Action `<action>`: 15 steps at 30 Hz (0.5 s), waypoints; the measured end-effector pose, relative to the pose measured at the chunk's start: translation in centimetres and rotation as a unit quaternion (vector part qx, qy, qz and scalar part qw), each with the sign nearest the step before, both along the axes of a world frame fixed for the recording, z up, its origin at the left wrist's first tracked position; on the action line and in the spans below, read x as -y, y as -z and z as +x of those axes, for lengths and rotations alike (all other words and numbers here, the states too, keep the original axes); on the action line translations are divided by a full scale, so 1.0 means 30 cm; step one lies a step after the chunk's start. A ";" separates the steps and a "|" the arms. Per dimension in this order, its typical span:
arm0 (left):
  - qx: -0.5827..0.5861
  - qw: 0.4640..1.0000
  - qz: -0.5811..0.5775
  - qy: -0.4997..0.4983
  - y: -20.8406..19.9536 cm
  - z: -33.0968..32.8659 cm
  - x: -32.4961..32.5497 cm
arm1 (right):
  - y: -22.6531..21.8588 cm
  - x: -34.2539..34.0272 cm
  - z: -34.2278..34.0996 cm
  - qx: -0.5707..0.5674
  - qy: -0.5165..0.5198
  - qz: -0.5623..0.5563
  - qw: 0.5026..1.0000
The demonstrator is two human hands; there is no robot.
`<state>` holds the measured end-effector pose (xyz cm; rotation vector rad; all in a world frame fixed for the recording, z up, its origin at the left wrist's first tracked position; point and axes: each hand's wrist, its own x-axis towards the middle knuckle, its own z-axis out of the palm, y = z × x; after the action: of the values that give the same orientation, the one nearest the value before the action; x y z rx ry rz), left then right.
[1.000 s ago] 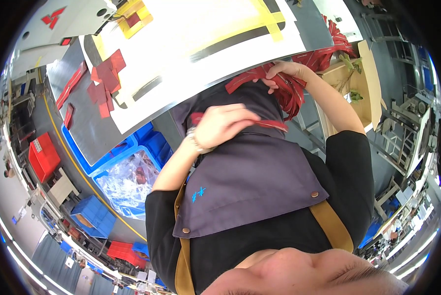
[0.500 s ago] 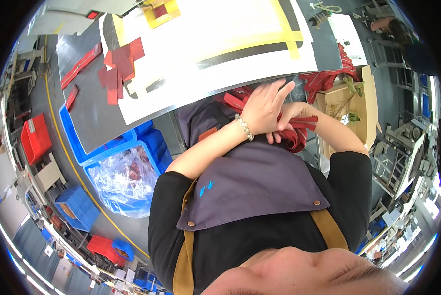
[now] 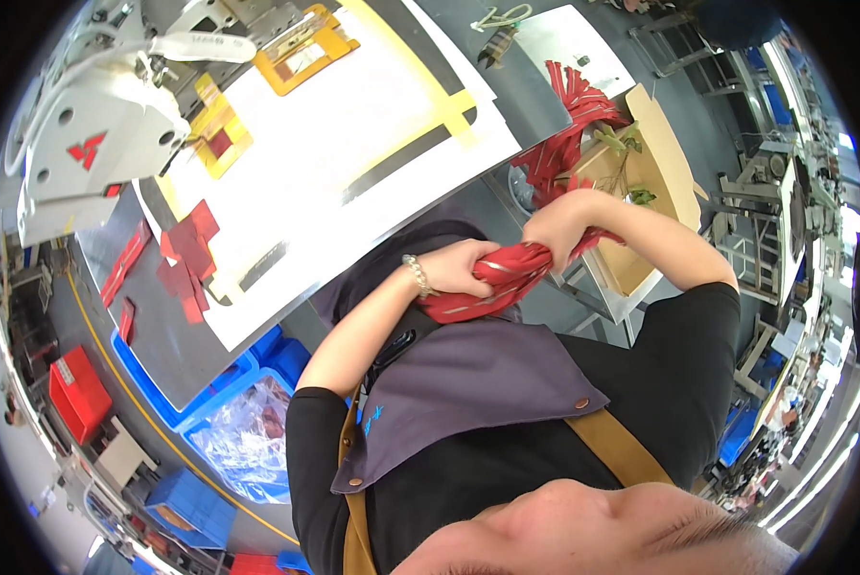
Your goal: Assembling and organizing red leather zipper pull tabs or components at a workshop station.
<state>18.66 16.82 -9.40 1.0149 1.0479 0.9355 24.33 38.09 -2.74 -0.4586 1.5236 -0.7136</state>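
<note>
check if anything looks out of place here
Perhaps the leafy sprig at the open tan box: greenery looks odd beside the loose red strips. The held red bundle shows no obvious damage.

The strip bundle (image 3: 507,278) was between table (image 3: 190,353) and person (image 3: 507,450), scraps (image 3: 188,251) on the table's left, a bin (image 3: 243,441) left of the person, a box (image 3: 668,168) right.

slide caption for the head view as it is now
Left hand and right hand gripping a bundle of red strips beside a worktable.
</note>
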 end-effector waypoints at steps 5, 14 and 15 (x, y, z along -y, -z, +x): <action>0.160 0.965 -0.034 -0.207 0.023 0.070 -0.079 | -0.130 -0.201 -0.005 -0.435 -0.086 0.256 0.859; -0.569 0.710 0.291 -0.295 -0.301 -0.050 0.189 | 0.268 -0.822 -0.085 -0.597 -0.006 0.326 0.733; -0.622 0.671 0.276 -0.295 -0.292 -0.076 0.256 | 0.317 -0.868 -0.090 -0.573 0.002 0.350 0.741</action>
<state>16.37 9.14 -0.66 2.0032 2.4452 1.0613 21.62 64.12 -12.26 -0.2900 2.7783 0.3313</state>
